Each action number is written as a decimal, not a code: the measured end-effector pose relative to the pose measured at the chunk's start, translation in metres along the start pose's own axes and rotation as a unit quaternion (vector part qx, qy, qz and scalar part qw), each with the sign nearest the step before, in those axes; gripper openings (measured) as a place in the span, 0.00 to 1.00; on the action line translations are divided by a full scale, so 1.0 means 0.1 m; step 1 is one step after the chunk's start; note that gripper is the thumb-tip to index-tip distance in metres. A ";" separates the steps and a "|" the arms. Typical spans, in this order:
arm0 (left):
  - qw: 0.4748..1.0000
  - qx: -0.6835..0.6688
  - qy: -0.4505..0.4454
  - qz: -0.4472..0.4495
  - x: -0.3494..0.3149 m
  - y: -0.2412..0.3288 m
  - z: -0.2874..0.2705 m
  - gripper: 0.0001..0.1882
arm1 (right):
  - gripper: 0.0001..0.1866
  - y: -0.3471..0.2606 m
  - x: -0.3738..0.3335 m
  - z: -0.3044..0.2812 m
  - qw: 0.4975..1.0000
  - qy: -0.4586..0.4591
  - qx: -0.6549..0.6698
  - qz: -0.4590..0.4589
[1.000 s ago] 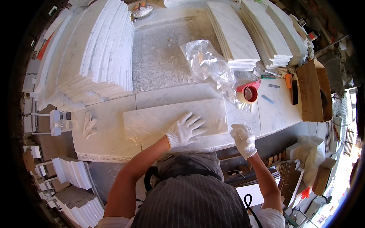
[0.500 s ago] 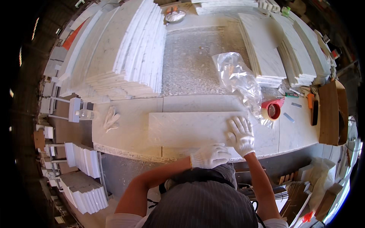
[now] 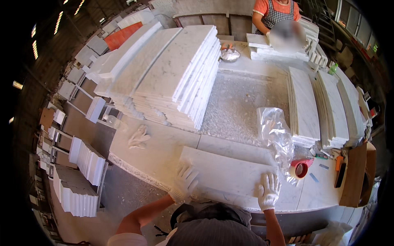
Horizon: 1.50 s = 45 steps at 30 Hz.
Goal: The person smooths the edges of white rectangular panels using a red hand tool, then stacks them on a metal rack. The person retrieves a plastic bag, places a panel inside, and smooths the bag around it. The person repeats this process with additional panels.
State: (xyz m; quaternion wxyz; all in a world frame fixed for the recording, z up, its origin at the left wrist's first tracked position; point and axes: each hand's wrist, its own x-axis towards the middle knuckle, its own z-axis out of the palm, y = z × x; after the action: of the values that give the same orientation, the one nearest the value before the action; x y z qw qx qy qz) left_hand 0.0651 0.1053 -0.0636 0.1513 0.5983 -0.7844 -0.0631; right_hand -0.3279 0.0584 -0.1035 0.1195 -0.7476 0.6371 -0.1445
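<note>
A long white marble slab [image 3: 227, 166], veined in pale grey, lies flat on the stone worktop right in front of me. My left hand [image 3: 184, 182], in a white knit glove, rests at its left end with the fingers stretched out. At the other end my right hand [image 3: 269, 191], gloved the same way, lies flat with its fingers pointing away from me. Neither hand grips anything. Right of the slab sits a red tape dispenser [image 3: 301, 169] with a roll in it, beside a crumpled clear plastic bag [image 3: 274, 133].
Tall stacks of marble slabs [image 3: 174, 67] stand at the left, lower ones [image 3: 304, 106] at the right. A loose glove [image 3: 139, 137] lies left of my slab. A cardboard box [image 3: 359, 174] is at the right edge. Far off, a person [image 3: 276, 16] stands behind more slabs.
My left hand has gone from the near edge to the slab's left end, its fingers now spread. My right hand stays at the right end. The view has tilted up, bringing in another person.
</note>
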 end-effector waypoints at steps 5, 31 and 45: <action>0.999 0.005 -0.034 -0.009 0.38 0.14 -0.38 0.21 | 0.29 -0.04 -0.04 0.00 0.999 0.012 0.032 0.008; 0.914 0.178 0.023 -0.363 3.49 -1.02 -2.49 0.39 | 0.27 -0.20 0.03 -0.32 0.998 0.020 0.056 -0.018; 0.856 0.315 -0.071 -0.403 4.90 -0.69 -1.85 0.48 | 0.28 -0.05 0.20 -0.19 0.991 -0.030 0.133 -0.012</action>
State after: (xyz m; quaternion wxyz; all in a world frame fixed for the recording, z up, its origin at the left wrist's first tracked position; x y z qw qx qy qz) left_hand 0.0700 -0.3680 0.1717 -0.1398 0.8718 -0.4609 0.0898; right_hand -0.3274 0.0396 -0.0823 0.2347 -0.7364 0.5998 -0.2069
